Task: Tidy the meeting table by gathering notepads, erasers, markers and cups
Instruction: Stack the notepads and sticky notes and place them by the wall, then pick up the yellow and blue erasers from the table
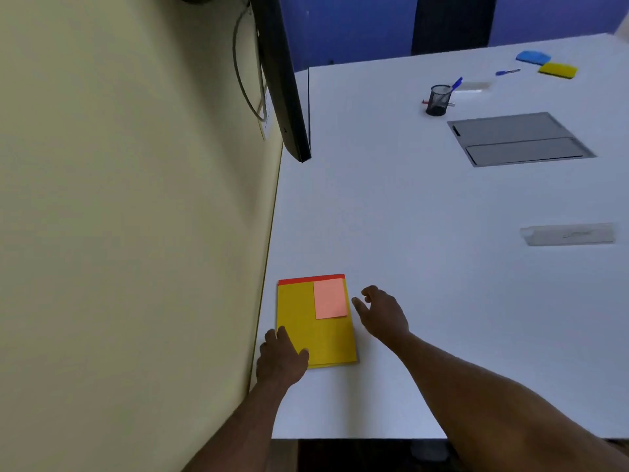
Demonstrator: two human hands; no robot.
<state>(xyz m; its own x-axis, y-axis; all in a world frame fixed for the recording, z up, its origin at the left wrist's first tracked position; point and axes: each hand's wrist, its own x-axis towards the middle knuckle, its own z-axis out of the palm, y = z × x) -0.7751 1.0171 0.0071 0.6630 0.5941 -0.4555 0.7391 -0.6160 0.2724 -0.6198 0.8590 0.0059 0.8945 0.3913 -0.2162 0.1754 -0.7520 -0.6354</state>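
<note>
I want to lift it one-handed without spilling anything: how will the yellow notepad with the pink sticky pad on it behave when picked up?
The yellow notepad looks thin and flat, so probably light but somewhat floppy if held by one edge. The pink sticky pad lies loose-looking on top and may slide off if tilted. Flush on the smooth table, its edge may be awkward to catch.

no readable text, faint marks on clear ruler [567,234] illegible
</note>
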